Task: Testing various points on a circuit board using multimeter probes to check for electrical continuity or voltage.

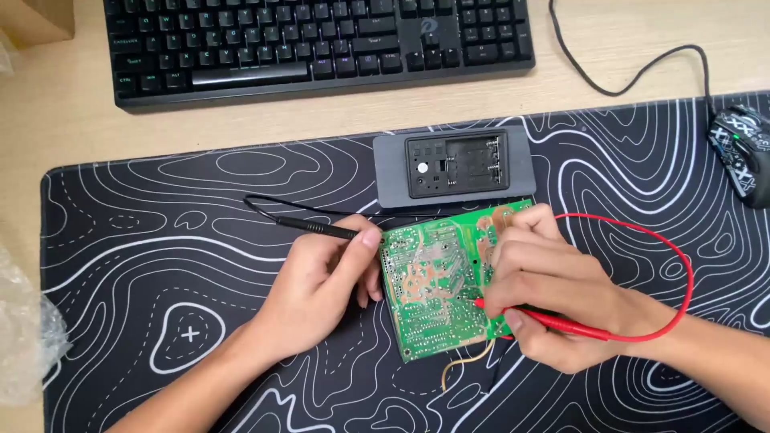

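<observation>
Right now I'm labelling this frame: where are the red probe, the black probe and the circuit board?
red probe point(561, 322), head view, on its red shaft.
black probe point(317, 228), head view, on its black handle.
circuit board point(429, 281), head view, on its green solder side.

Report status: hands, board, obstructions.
Left hand grips thin black probe; right hand grips red probe. Both on green circuit board. Grey meter just behind.

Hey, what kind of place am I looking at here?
Likely a computer desk used as a hobby electronics bench: a keyboard and mouse sit by a patterned desk mat, where hands hold probes to a green circuit board.
</observation>
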